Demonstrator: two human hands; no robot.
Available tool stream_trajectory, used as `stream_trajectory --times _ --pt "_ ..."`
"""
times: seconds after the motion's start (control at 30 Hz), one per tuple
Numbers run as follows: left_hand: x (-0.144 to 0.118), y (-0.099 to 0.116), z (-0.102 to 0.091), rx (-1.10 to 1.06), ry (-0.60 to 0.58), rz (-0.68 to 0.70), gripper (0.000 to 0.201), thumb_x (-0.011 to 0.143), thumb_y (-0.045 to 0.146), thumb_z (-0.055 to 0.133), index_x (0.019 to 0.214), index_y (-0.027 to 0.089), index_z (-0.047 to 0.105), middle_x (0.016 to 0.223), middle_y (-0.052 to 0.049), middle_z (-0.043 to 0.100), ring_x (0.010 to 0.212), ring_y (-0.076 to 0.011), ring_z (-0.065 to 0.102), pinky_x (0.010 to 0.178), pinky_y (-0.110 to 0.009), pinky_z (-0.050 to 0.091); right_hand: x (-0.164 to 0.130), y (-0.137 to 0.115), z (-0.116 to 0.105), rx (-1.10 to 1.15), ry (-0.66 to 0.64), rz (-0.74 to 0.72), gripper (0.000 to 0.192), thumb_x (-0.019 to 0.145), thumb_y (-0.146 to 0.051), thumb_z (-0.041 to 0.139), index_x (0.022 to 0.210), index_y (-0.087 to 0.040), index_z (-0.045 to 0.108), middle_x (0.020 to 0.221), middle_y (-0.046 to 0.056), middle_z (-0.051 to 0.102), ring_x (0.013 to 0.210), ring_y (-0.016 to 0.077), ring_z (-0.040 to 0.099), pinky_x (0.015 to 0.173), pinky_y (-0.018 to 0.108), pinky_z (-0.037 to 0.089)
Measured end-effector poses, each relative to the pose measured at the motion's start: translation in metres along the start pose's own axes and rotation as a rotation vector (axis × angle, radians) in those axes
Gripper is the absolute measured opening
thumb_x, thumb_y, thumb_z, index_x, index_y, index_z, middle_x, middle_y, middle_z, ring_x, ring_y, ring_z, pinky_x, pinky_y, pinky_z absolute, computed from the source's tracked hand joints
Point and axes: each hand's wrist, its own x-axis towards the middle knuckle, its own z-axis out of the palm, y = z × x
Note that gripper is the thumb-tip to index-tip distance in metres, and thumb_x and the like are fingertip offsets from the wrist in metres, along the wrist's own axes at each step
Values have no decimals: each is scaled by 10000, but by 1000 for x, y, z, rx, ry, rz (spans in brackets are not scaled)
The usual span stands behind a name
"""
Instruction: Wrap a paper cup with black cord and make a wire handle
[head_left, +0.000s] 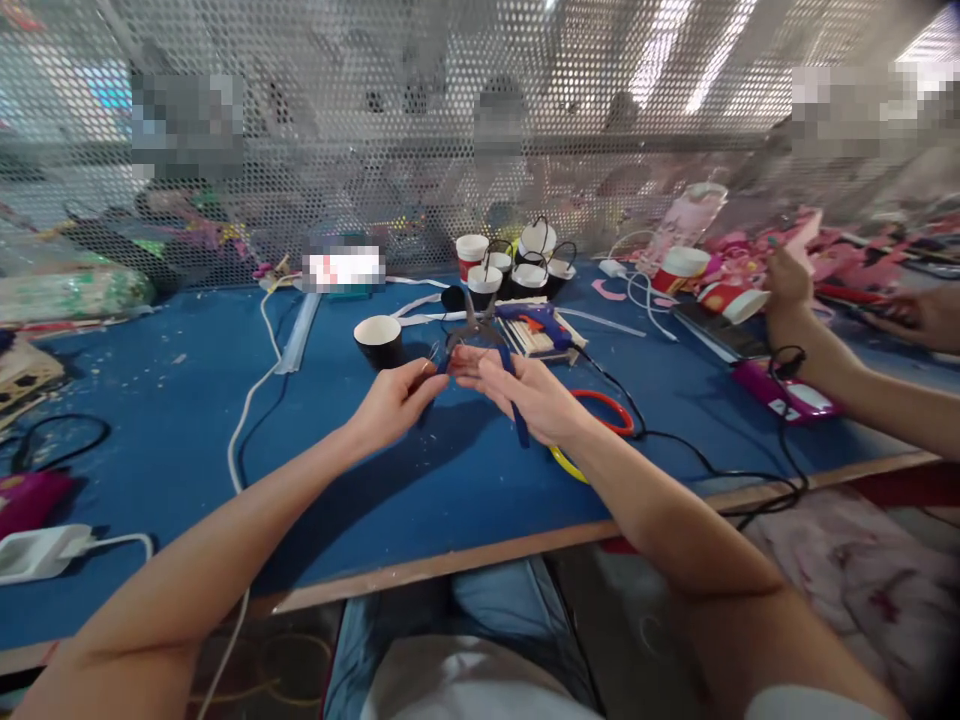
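Observation:
My left hand (394, 400) and my right hand (529, 395) meet fingertip to fingertip above the blue table (187, 400). Both pinch a narrow dark blue strip (519, 425), whose free end hangs down under my right hand. What lies exactly between the fingertips is too small to make out. Just beyond my fingers, grey scissors (471, 328) lie on the table. Behind them are a black paper cup (379, 340) and a blue glue gun (536, 318) resting on a small block.
A cluster of red and black cups (510, 265) with wire handles stands at the back. A red ring (609, 410) and a yellow ring (564, 464) lie under my right wrist beside a black cable (697, 460). A co-worker's arm (825, 360) reaches in at right. A white power strip (37, 552) sits front left.

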Motion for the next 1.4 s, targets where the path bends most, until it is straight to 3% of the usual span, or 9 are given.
stream_trajectory --times 0.13,0.4,0.57,0.67,0.8,0.97,1.07,1.4 --pt "-5 2 3 -205 -109 -36 270 849 393 446 787 141 519 583 49 376 515 -64 319 477 -195 265 -2 1 5 51 -170 -39 380 826 -383 554 1160 -203 574 1262 80 531 1186 204 474 1046 415 328" --pt "-13 8 15 -412 -161 -81 358 877 476 378 832 153 526 530 55 342 451 -64 300 428 -198 251 -3 0 4 -13 -30 16 363 842 -393 517 1152 -207 545 1027 58 646 990 174 595 939 388 433" --pt "-13 10 10 -555 -60 -85 305 893 457 362 891 186 501 526 62 339 429 -63 298 409 -185 242 -6 -8 -5 -389 57 -43 425 850 -410 495 1210 -185 480 1047 70 600 958 177 592 900 378 447" --pt "-11 12 4 -610 -140 -134 298 873 437 416 817 170 534 556 50 352 447 -57 300 411 -185 235 -6 -8 -3 -665 49 -71 460 828 -392 529 1212 -144 473 996 81 590 894 184 589 839 368 463" --pt "-10 17 -2 -587 -174 -165 288 833 408 489 839 145 607 567 36 379 469 -60 328 422 -194 241 -7 -8 4 -821 32 -97 453 810 -365 554 1185 -116 499 1002 99 599 921 199 577 828 347 455" --pt "-9 16 -5 -478 -6 -99 309 875 400 426 990 166 592 525 47 370 462 -68 334 431 -193 256 -6 0 2 -926 52 -179 426 824 -364 534 1194 -157 491 966 84 589 864 188 576 798 353 465" --pt "-9 13 -6 -369 98 -41 332 894 407 385 970 168 604 520 39 384 477 -77 357 450 -199 280 -4 6 -1 -1030 65 -258 432 827 -360 532 1218 -190 467 1008 92 566 909 206 558 831 384 455" --pt "-11 10 -6 -65 163 6 276 883 321 427 988 172 634 544 26 474 510 -90 414 516 -204 330 -4 11 -1 -1255 83 -298 483 849 -355 483 1294 -193 386 1068 137 514 1019 263 507 878 447 431"
